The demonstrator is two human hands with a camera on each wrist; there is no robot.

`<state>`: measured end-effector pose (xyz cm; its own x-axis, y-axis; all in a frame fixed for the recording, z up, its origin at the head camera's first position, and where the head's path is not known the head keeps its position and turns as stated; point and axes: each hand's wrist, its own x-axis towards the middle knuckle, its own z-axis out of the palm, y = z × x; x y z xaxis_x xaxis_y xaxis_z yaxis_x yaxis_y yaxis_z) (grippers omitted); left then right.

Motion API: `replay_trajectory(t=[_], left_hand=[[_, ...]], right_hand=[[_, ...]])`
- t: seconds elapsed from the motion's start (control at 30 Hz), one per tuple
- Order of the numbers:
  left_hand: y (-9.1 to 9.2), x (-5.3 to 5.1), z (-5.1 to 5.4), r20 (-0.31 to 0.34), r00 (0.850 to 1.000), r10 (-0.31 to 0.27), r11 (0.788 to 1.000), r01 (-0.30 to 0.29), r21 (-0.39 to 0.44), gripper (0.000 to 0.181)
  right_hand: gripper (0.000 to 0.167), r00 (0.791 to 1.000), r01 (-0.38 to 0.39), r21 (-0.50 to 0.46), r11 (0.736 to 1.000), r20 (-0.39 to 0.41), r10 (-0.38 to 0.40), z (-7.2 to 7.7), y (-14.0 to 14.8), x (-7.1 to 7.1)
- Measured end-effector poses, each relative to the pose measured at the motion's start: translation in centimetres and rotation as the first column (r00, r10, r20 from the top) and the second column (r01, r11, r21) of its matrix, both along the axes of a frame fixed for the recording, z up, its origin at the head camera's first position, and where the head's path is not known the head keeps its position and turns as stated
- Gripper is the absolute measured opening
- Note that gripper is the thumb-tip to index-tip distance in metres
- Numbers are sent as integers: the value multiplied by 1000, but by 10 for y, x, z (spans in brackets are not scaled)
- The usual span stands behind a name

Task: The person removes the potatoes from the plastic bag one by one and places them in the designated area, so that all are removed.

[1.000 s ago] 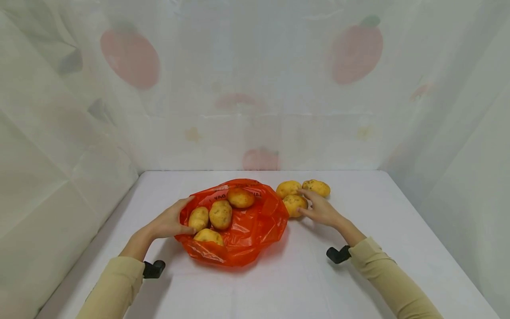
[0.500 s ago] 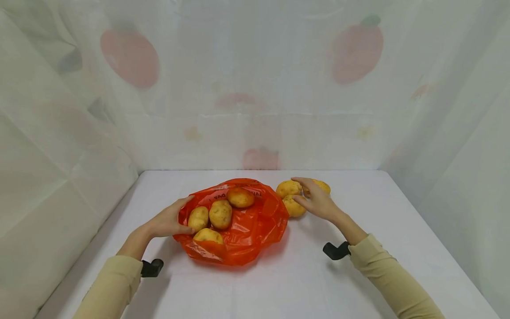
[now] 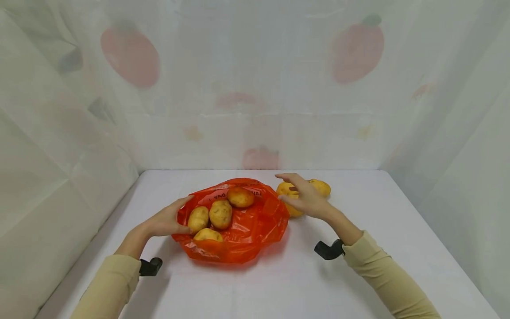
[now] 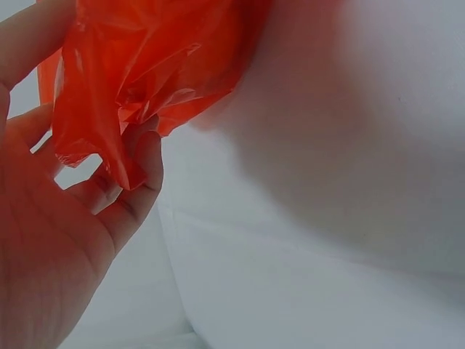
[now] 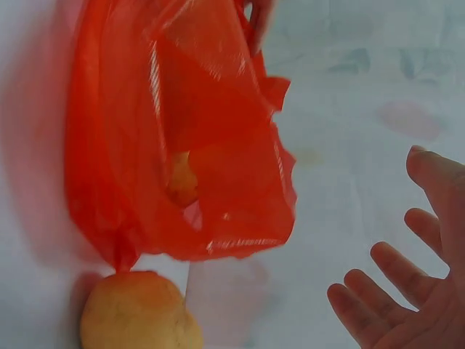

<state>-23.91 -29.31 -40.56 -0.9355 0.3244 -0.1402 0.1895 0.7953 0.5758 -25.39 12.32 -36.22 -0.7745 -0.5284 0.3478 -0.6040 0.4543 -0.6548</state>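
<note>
in the head view, the work in hand looks a little past halfway: four potatoes lie inside the red bag, while what look like three loose potatoes sit outside on the white table, beside the bag and partly hidden by the right hand. that hand is raised, fingers spread, holding nothing; the left hand grips the bag's left edge. the potatoes are oval and yellow-brown, a few faintly speckled. in the left wrist view, fingers curl round the bag's thin, glossy plastic, crumpled into sharp folds. in the right wrist view, the translucent bag has a ragged rim, with a potato glimpsed within; a rounded loose one sits at its gathered corner, though i cannot tell whether they touch.
</note>
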Motion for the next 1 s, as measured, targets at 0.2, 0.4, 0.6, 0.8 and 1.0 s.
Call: replay_trajectory(t=[0.2,0.4,0.6,0.8,1.0], left_hand=[[-1,1,2,-7,1000,-9,1000,9,3,97],[-2,1,7,33,999,-7,1000,7,11,97],[-3,2,11,65,998,-13,999,10,39,96],[-3,1,13,70,997,-22,999,19,46,95],[-2,1,15,86,996,-24,998,19,56,96]], right_hand=[[55,994,-95,16,995,-53,96,7,-19,8],[54,984,-164,83,983,-55,169,10,-44,17],[55,975,-214,157,964,-30,222,3,-67,20],[57,962,-271,198,942,26,272,-7,-88,19],[57,960,-279,240,930,96,263,-16,-105,19]])
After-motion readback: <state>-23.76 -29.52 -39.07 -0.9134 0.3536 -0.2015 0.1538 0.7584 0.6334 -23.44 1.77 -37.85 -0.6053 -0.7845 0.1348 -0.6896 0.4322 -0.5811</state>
